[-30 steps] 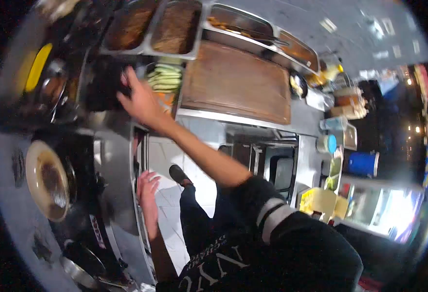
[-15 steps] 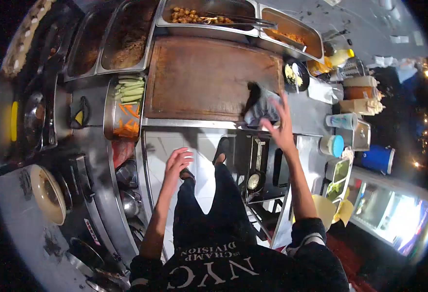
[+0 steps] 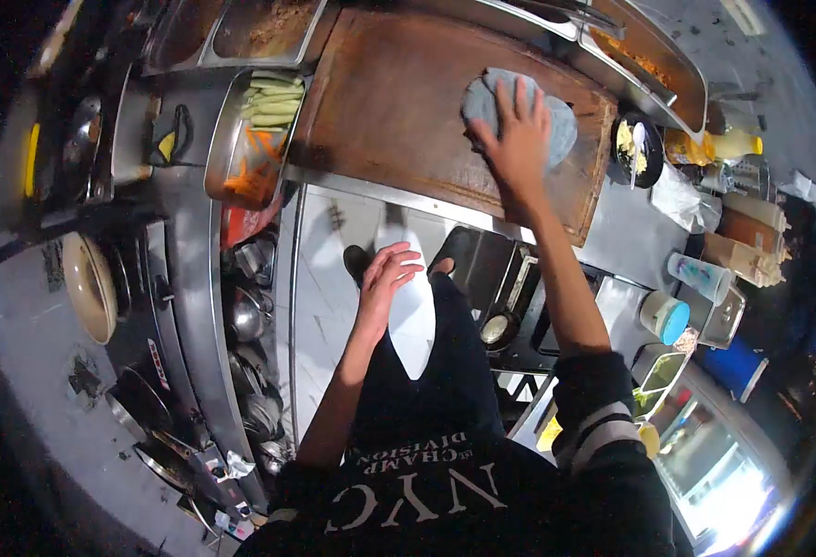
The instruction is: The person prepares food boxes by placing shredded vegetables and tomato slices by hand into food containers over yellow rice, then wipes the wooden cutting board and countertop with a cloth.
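A grey-blue cloth (image 3: 561, 135) lies bunched on the brown wooden cutting board (image 3: 398, 102), toward its right side. My right hand (image 3: 519, 144) rests flat on top of this cloth, palm down, with the fingers spread. The part of the cloth beneath the palm is hidden. In front of the counter, above the floor and my legs, hangs my left hand (image 3: 389, 283). Its fingers are loosely bent and somewhat apart, with nothing visible in them.
Left of the board is a metal pan (image 3: 218, 158) of cucumber and carrot sticks. Metal food trays (image 3: 695, 84) line the back. To the right stand a black bowl (image 3: 654, 167) with a spoon, sauce bottles (image 3: 746, 255) and a blue-lidded tub (image 3: 665, 317). Frying pans (image 3: 139, 404) lie lower left.
My right hand has come down onto the cloth, which now lies farther back on the board and more spread out. My left hand stays empty. The camera view has turned and shifted.
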Action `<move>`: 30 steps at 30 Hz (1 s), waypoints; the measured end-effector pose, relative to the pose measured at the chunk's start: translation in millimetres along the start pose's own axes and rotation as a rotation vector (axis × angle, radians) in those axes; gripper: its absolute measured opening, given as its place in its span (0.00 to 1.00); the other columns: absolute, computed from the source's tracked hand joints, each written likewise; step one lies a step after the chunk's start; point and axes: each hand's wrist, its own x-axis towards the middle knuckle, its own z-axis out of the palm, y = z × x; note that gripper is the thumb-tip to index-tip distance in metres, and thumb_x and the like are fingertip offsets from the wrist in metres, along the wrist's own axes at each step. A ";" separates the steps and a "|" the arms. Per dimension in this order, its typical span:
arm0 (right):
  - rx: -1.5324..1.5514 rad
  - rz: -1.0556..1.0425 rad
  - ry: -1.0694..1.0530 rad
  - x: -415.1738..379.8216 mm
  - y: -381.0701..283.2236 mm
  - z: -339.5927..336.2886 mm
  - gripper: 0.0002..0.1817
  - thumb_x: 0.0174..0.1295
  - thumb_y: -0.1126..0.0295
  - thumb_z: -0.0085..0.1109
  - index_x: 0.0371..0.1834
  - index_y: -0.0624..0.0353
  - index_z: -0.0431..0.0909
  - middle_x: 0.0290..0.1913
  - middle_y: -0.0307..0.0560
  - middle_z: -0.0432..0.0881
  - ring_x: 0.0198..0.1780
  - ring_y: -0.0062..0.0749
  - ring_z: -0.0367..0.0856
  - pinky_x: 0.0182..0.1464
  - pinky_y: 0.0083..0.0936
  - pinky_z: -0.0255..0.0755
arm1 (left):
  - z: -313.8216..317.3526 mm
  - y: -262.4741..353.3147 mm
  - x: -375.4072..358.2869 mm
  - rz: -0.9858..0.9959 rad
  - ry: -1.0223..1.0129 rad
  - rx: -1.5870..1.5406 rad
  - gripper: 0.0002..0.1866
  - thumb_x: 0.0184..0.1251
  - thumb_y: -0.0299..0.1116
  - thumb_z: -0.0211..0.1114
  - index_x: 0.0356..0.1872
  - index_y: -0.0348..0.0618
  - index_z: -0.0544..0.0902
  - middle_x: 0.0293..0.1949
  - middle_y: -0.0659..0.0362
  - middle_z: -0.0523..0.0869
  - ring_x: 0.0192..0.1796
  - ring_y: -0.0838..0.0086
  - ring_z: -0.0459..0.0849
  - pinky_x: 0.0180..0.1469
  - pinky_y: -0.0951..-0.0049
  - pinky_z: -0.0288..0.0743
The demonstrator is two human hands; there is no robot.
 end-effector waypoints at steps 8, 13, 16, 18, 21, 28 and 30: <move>0.647 0.115 -0.255 -120.5 -20.8 -30.9 0.21 0.57 0.78 0.59 0.55 0.52 0.81 0.61 0.48 0.79 0.65 0.47 0.73 0.66 0.38 0.66 | -73.9 -6.2 -13.6 0.029 0.066 -0.141 0.21 0.77 0.44 0.53 0.61 0.40 0.72 0.53 0.51 0.83 0.53 0.65 0.84 0.60 0.66 0.72; 0.614 -0.306 -0.533 -96.1 -166.1 8.3 0.33 0.52 0.82 0.56 0.65 0.45 0.74 0.66 0.42 0.74 0.64 0.48 0.75 0.61 0.41 0.72 | -115.6 -18.0 -20.4 -0.089 0.073 -0.169 0.22 0.74 0.44 0.56 0.61 0.40 0.72 0.53 0.52 0.83 0.54 0.63 0.83 0.60 0.63 0.72; 0.590 -0.152 -0.560 -120.7 -137.8 7.5 0.28 0.57 0.79 0.53 0.63 0.49 0.74 0.63 0.49 0.76 0.57 0.49 0.80 0.56 0.36 0.77 | -136.6 -13.4 -24.9 -0.070 0.064 -0.125 0.22 0.75 0.44 0.55 0.61 0.40 0.72 0.53 0.51 0.82 0.53 0.64 0.83 0.60 0.64 0.72; 0.559 -0.058 -0.199 -175.4 -77.5 1.0 0.34 0.48 0.82 0.56 0.64 0.50 0.74 0.65 0.48 0.75 0.59 0.49 0.79 0.55 0.38 0.78 | -148.3 -11.2 -30.7 -0.066 0.083 -0.125 0.22 0.76 0.45 0.54 0.61 0.39 0.72 0.52 0.51 0.83 0.51 0.65 0.84 0.58 0.66 0.73; 0.366 0.621 -0.214 -265.9 -24.9 -51.2 0.21 0.63 0.81 0.53 0.59 0.58 0.77 0.59 0.56 0.80 0.62 0.52 0.77 0.63 0.34 0.69 | -160.4 -17.9 -36.5 -0.082 0.046 -0.157 0.22 0.75 0.42 0.55 0.61 0.39 0.72 0.53 0.49 0.82 0.52 0.64 0.84 0.61 0.64 0.73; 0.375 0.714 0.319 -250.1 110.5 -135.9 0.20 0.67 0.78 0.46 0.62 0.65 0.74 0.67 0.59 0.72 0.70 0.47 0.68 0.72 0.36 0.57 | -114.2 -1.5 -11.8 -0.139 -0.075 0.074 0.22 0.74 0.43 0.56 0.61 0.40 0.71 0.51 0.50 0.81 0.53 0.65 0.84 0.61 0.64 0.73; 0.329 0.465 0.200 -208.3 154.4 -92.1 0.23 0.69 0.70 0.51 0.67 0.57 0.71 0.71 0.55 0.67 0.72 0.53 0.63 0.74 0.45 0.52 | -92.9 2.6 5.4 -0.112 -0.127 0.123 0.22 0.74 0.43 0.56 0.62 0.40 0.71 0.52 0.51 0.81 0.52 0.65 0.84 0.60 0.64 0.72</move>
